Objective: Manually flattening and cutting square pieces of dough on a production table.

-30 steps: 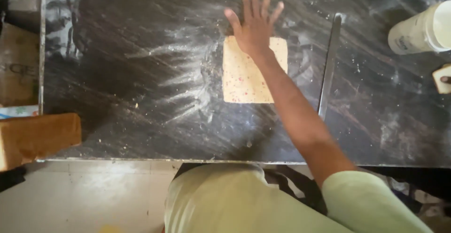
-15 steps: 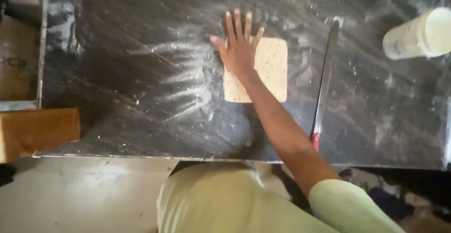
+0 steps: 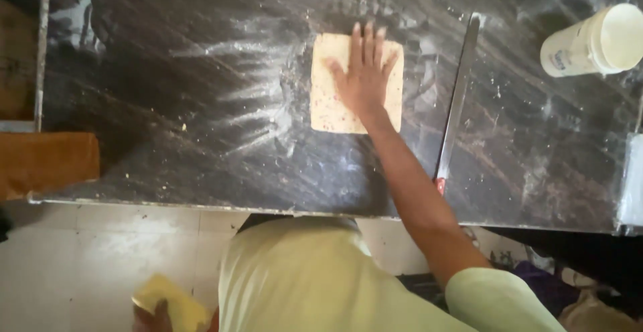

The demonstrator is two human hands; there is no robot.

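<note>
A: The right hand (image 3: pixel 364 76) lies flat and open, fingers spread, pressing on the dough square (image 3: pixel 355 84) near the far edge of the floured surface (image 3: pixel 201 71). The arm is stretched almost straight.

B: And the left hand (image 3: pixel 157 313)?

A: Low, off the near edge, closed around a yellow piece (image 3: pixel 175 303).

B: How would the dough handle?

A: Probably soft, thin and light, easily torn; best lifted by an edge. A long blade (image 3: pixel 457 104) lies just right of it, a white tub (image 3: pixel 593 40) at the far right corner.
</note>
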